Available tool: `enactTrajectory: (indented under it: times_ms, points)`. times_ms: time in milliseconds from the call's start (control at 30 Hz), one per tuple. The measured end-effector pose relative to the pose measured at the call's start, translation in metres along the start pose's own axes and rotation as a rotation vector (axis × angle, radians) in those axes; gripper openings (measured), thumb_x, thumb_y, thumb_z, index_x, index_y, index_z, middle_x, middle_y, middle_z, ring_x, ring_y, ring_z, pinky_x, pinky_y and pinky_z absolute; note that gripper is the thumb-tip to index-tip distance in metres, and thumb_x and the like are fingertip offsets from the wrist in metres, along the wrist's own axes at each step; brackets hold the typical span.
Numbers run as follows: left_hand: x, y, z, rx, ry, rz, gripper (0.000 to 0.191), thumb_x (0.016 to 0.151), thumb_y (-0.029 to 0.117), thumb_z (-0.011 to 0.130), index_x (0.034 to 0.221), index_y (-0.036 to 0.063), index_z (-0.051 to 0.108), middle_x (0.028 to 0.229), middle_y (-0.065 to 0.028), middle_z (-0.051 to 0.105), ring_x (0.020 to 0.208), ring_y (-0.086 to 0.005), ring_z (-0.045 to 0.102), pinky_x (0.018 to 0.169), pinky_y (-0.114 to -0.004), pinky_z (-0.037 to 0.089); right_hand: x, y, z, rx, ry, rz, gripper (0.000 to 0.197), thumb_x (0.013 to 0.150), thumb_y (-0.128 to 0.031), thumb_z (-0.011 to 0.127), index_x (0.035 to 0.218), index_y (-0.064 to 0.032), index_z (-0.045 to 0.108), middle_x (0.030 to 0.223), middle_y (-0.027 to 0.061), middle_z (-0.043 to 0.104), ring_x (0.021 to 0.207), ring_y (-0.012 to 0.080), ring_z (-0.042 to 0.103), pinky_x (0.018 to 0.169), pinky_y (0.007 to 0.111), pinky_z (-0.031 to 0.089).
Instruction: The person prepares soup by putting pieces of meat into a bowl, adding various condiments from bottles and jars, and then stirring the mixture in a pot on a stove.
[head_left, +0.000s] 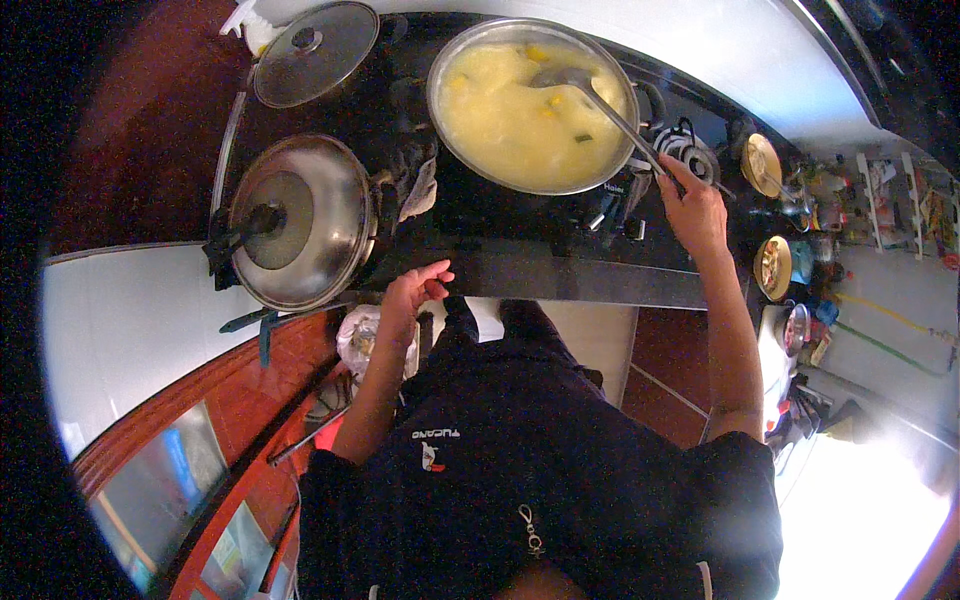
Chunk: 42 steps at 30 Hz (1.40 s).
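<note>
A wide metal pan (532, 105) of pale yellow soup with orange and green pieces stands on the black gas stove (487, 225). My right hand (694, 202) is closed around the handle of a metal ladle (619, 120), whose bowl lies tilted in the soup. Near the stove's front edge, my left hand (420, 289) is empty, its fingers loosely curled and apart. To its left stands a lidded metal wok (322, 217). A grey-beige cloth (421, 191) lies between the wok and the pan.
A glass lid (315, 52) lies at the back left. Past my right hand are a bare burner (686, 154), a bowl with a utensil (763, 165) and a bowl of food (772, 268). A bagged bin (364, 337) stands below the counter at left.
</note>
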<state>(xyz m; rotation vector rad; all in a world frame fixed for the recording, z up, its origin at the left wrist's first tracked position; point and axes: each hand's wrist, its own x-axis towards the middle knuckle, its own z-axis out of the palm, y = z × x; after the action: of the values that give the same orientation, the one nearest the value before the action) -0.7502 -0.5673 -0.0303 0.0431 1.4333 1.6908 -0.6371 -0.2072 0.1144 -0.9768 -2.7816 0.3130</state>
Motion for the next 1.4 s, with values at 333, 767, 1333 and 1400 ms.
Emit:
enactTrajectory:
  times_ms: [333, 767, 1333, 1400]
  points:
    - [0.008, -0.003, 0.009, -0.049, 0.025, 0.296, 0.028, 0.085, 0.012, 0.041, 0.097, -0.0022, 0.062, 0.107, -0.0112, 0.057, 0.077, -0.0153, 0.054, 0.072, -0.027, 0.044, -0.040, 0.015, -0.013, 0.059, -0.040, 0.095, 0.029, 0.081, -0.030, 0.058, 0.108, -0.0214, 0.061, 0.075, 0.0150, 0.063, 0.068, 0.0311, 0.062, 0.062, 0.038, 0.049]
    - [0.021, -0.001, 0.015, -0.173, 0.078, 0.153, 0.046, 0.090, 0.036, 0.032, 0.074, 0.0002, 0.057, 0.075, -0.0100, 0.059, 0.068, -0.0180, 0.055, 0.067, -0.029, 0.042, -0.097, -0.003, -0.027, 0.418, -0.198, 0.186, 0.030, 0.082, -0.017, 0.059, 0.110, -0.0074, 0.058, 0.101, 0.0125, 0.063, 0.088, 0.0210, 0.062, 0.078, 0.029, 0.046]
    - [0.012, -0.007, -0.001, -0.144, 0.246, 0.055, 0.049, 0.091, 0.039, 0.033, 0.076, 0.0002, 0.059, 0.071, -0.0087, 0.060, 0.067, -0.0166, 0.057, 0.063, -0.027, 0.041, -0.059, -0.035, 0.055, 0.428, 0.054, 0.120, 0.027, 0.082, -0.020, 0.059, 0.107, -0.0101, 0.060, 0.083, 0.0129, 0.065, 0.064, 0.0237, 0.063, 0.058, 0.031, 0.048]
    - [0.009, -0.008, -0.002, -0.067, 0.294, 0.067, 0.045, 0.090, 0.038, 0.037, 0.077, 0.0015, 0.059, 0.072, -0.0078, 0.061, 0.067, -0.0145, 0.056, 0.062, -0.026, 0.041, -0.049, -0.041, 0.058, 0.439, 0.094, 0.088, 0.027, 0.082, -0.020, 0.058, 0.106, -0.0086, 0.060, 0.085, 0.0141, 0.064, 0.068, 0.0245, 0.063, 0.061, 0.031, 0.049]
